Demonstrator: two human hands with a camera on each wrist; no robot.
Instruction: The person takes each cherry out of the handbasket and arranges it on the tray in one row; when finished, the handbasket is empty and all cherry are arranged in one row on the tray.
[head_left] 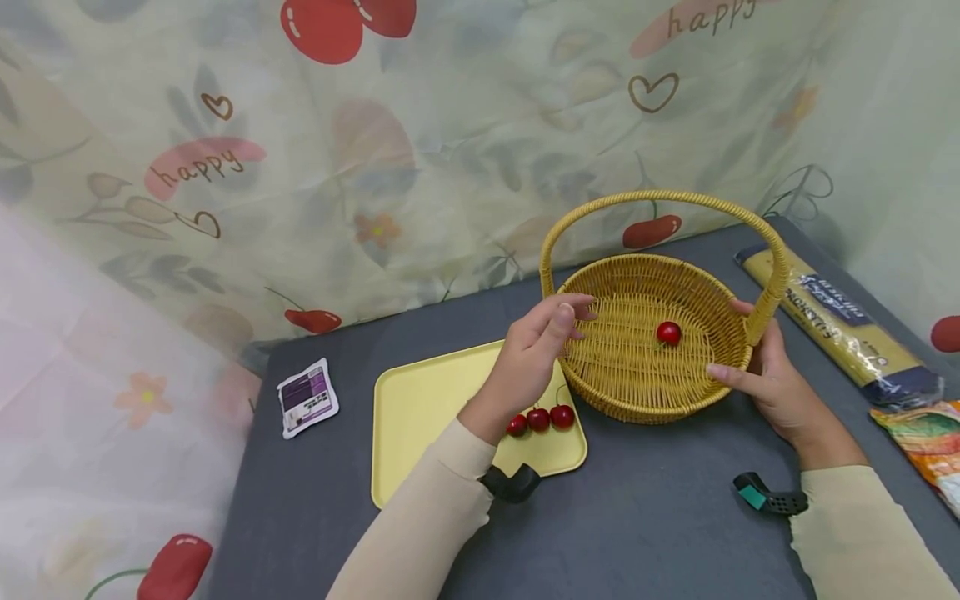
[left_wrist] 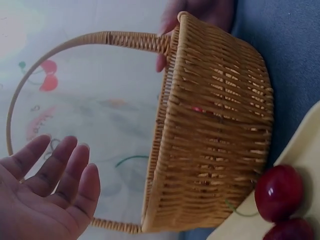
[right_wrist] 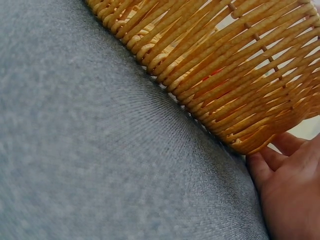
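A round yellow wicker basket [head_left: 637, 400] with an arched handle sits on the dark table, a single red cherry [head_left: 669, 333] lying in it. My right hand [head_left: 780, 392] grips the basket's right rim, thumb over the edge and fingers by the handle's foot. In the right wrist view, the right-hand fingers [right_wrist: 265, 162] touch the wicker low down. Over the basket's left rim hovers my left hand [head_left: 528, 346], fingers loosely bent and holding nothing; its empty palm [left_wrist: 45, 200] shows in the left wrist view. Below it, several cherries [head_left: 538, 419] lie on a pale yellow tray [head_left: 420, 400].
Left of the tray lies a small purple-and-white packet [head_left: 308, 397]. A long pasta pack [head_left: 840, 321] and an orange bag [head_left: 926, 446] lie along the right side of the table. Behind the table hangs a printed curtain [head_left: 450, 167].
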